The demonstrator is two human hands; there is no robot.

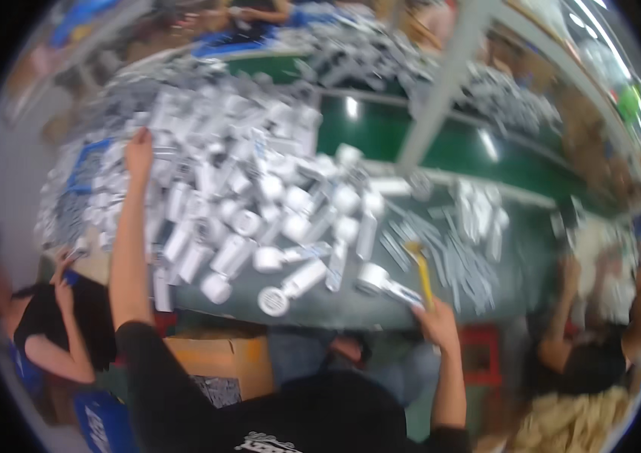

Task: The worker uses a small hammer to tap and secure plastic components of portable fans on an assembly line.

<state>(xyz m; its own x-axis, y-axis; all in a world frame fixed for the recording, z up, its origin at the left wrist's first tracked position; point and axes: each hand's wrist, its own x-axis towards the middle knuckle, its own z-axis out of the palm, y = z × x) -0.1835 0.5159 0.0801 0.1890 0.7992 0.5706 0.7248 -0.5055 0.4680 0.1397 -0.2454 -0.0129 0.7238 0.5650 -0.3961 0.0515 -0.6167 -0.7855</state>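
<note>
My left arm stretches to the far left, where my left hand point(138, 153) is at the edge of a large heap of white round-headed pieces with handles point(207, 177). Its fingers look drawn together beside white pieces, but blur hides what they hold. My right hand point(438, 326), at the table's near edge, is closed around a thin yellow tool point(424, 279) that points up and away and ends in a short, wider tan head. Just left of that hand lies a white round-headed piece point(372, 278), its handle end close to my fingers; whether they touch it is unclear.
Grey strips point(456, 264) lie loose on the dark green table point(528, 260), near a small group of white pieces point(479, 211). A pale post point(441, 90) rises behind. A blue crate point(90, 164) stands left, a cardboard box point(226, 359) below. People sit on both sides.
</note>
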